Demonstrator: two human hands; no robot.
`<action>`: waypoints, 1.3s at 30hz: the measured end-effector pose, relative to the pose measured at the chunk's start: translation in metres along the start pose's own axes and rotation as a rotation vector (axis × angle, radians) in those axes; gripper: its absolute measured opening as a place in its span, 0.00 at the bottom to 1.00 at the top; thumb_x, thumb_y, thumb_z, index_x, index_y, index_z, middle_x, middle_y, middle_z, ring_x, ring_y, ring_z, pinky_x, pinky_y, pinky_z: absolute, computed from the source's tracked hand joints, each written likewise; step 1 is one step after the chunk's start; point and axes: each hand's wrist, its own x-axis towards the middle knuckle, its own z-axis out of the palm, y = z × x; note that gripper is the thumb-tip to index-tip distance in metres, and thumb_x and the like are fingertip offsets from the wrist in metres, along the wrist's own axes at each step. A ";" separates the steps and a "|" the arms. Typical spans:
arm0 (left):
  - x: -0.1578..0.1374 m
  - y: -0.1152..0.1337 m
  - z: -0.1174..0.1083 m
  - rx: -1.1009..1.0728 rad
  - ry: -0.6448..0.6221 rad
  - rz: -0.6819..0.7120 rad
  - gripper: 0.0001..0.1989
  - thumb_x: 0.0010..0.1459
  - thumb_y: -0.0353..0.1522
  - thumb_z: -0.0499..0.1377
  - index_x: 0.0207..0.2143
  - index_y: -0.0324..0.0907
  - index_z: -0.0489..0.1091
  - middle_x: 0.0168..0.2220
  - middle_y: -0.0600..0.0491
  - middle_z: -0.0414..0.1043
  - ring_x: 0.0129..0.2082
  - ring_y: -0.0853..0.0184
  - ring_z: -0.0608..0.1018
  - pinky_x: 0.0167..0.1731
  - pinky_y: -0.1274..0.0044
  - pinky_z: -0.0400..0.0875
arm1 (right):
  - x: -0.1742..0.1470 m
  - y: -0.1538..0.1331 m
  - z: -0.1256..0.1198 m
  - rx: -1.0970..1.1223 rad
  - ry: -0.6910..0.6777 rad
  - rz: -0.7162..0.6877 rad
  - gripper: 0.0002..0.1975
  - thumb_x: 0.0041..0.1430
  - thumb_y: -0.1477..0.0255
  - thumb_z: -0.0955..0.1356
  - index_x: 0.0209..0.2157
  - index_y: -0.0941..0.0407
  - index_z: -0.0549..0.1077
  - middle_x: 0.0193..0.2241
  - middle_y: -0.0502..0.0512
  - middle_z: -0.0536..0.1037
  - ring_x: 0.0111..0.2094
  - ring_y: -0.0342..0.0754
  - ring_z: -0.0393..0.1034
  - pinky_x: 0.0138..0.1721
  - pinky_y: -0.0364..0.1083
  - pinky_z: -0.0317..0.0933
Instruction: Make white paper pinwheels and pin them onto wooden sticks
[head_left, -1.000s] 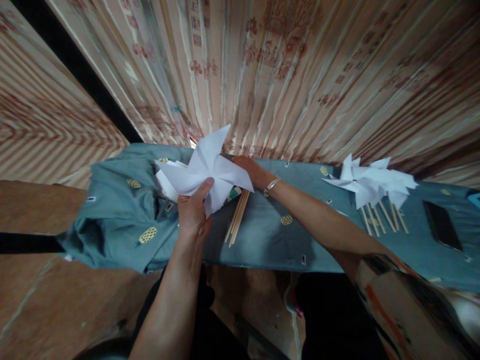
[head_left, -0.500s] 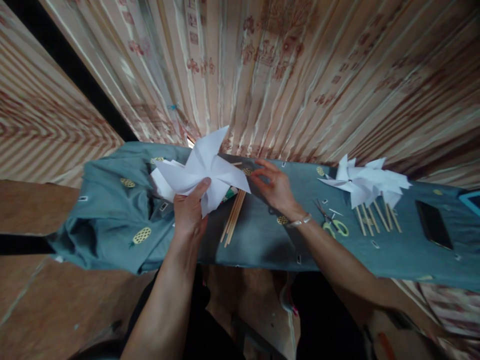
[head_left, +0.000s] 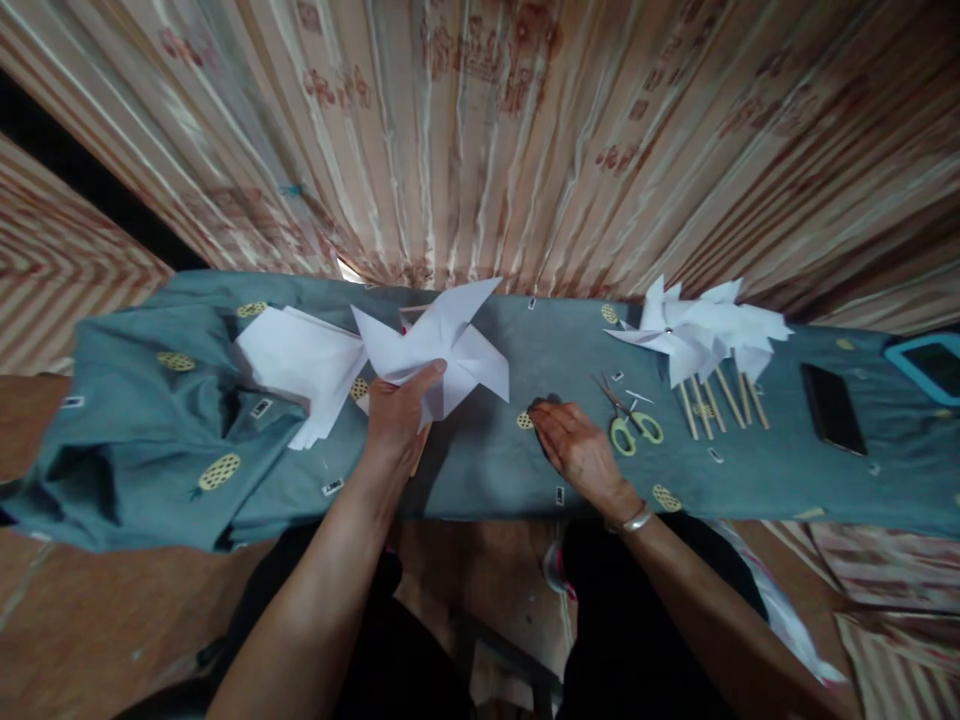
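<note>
My left hand (head_left: 401,415) grips a white paper pinwheel (head_left: 469,365), its thumb pressed at the folded centre. The pinwheel is held above the cloth-covered table (head_left: 495,470). Beneath it a wooden stick (head_left: 421,450) partly shows; the rest is hidden. My right hand (head_left: 576,450), with a silver bracelet at the wrist, is down on the cloth with its fingers pressed together; whatever is between the fingertips cannot be made out. To its right lie scissors with light green handles (head_left: 636,432).
White paper pieces (head_left: 304,360) are stacked at the left. Finished pinwheels (head_left: 716,335) on wooden sticks (head_left: 724,395) lie at the right, beside a black phone (head_left: 832,408) and a blue-framed object (head_left: 930,365). Behind the table hangs a patterned curtain (head_left: 480,150).
My right hand has come down from beside the pinwheel to the cloth, its fingers now together. The left hand keeps the pinwheel, which no longer covers the paper stack. The view has shifted right.
</note>
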 end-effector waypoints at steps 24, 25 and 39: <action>-0.002 -0.035 0.024 0.042 -0.067 -0.003 0.10 0.34 0.28 0.73 0.25 0.39 0.80 0.26 0.52 0.80 0.26 0.69 0.79 0.30 0.78 0.74 | 0.009 -0.003 -0.001 0.365 0.026 0.348 0.04 0.58 0.76 0.69 0.32 0.53 0.75 0.46 0.59 0.80 0.47 0.55 0.74 0.53 0.56 0.65; -0.003 -0.035 0.025 0.040 -0.068 -0.009 0.11 0.34 0.28 0.73 0.26 0.39 0.80 0.26 0.52 0.81 0.26 0.69 0.79 0.30 0.78 0.74 | 0.009 -0.002 -0.002 0.373 0.014 0.345 0.04 0.57 0.77 0.69 0.31 0.53 0.75 0.46 0.59 0.80 0.48 0.55 0.74 0.53 0.56 0.66; -0.007 -0.034 0.025 0.091 -0.080 0.018 0.10 0.35 0.29 0.73 0.25 0.38 0.79 0.27 0.52 0.81 0.27 0.68 0.79 0.31 0.77 0.74 | 0.012 0.002 -0.006 0.383 -0.036 0.354 0.04 0.53 0.77 0.70 0.29 0.53 0.76 0.47 0.59 0.78 0.49 0.56 0.73 0.55 0.59 0.64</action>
